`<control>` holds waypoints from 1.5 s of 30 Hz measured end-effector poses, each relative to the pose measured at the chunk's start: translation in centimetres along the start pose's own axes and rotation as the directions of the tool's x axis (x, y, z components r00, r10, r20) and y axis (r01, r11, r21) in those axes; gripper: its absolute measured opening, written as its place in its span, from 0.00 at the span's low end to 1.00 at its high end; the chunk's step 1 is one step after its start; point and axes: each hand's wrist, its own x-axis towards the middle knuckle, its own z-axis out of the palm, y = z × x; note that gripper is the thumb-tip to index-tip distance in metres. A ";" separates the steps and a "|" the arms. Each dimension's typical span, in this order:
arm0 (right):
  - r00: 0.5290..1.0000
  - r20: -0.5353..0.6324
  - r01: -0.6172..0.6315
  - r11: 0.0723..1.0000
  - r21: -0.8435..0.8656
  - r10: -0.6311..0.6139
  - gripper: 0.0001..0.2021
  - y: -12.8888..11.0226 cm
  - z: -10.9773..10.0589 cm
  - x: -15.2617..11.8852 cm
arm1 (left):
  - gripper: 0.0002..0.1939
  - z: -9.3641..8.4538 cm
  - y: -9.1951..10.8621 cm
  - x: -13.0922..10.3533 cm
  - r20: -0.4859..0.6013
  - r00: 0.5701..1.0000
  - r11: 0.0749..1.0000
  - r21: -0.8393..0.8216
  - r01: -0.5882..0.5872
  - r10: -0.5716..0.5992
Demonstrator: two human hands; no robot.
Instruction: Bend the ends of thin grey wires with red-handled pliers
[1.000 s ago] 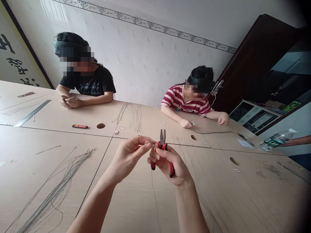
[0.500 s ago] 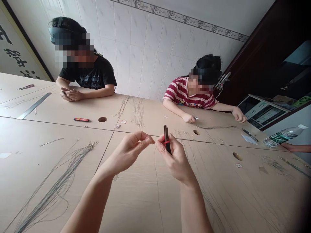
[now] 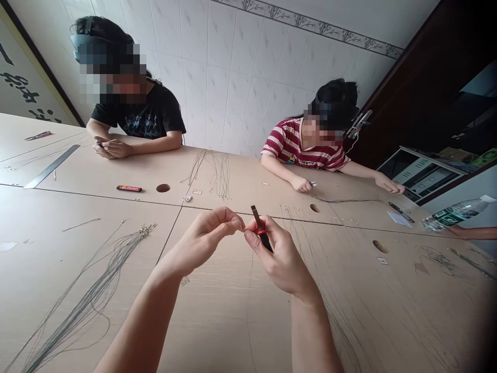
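My right hand (image 3: pixel 274 248) is wrapped round small black pliers (image 3: pixel 263 234) with red on the handle, their dark jaws pointing up. Thumb and index finger of my left hand (image 3: pixel 215 233) are pinched together, touching the right fingertips; whatever they hold is too small to make out. From between the hands a thin dark cord (image 3: pixel 251 305) hangs down over the table. A bundle of grey-green cords (image 3: pixel 104 274) with metal ends lies to the left of my left arm. More thin cords (image 3: pixel 336 321) lie to the right of my right arm.
Two people sit across the light wooden table (image 3: pixel 217 331). On it are a steel ruler (image 3: pixel 53 166), a red-black tube (image 3: pixel 129 188), a pen (image 3: pixel 401 211) and several round holes. A plastic bottle (image 3: pixel 458 213) stands tilted at the right, beside another person's arm.
The pliers have tilted to the left in my right hand, and both hands have drawn slightly closer. Across the table, the striped-shirt person's outstretched hand has moved further right.
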 end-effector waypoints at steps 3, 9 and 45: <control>1.000 -0.003 0.004 1.000 0.001 -0.004 0.08 0.1 0.0 -0.1 | 0.09 -0.1 0.0 0.0 0.015 1.000 1.000 -0.012 -0.007 0.007; 1.000 -0.003 0.010 1.000 -0.008 -0.010 0.08 0.1 -0.1 -0.2 | 0.12 -0.1 0.2 -0.2 0.130 0.991 0.999 -0.045 -0.016 0.022; 0.968 -0.109 0.234 0.971 0.056 -0.227 0.03 0.7 0.2 -0.2 | 0.12 -0.6 -0.9 0.0 0.307 0.951 0.953 -0.280 0.120 -0.030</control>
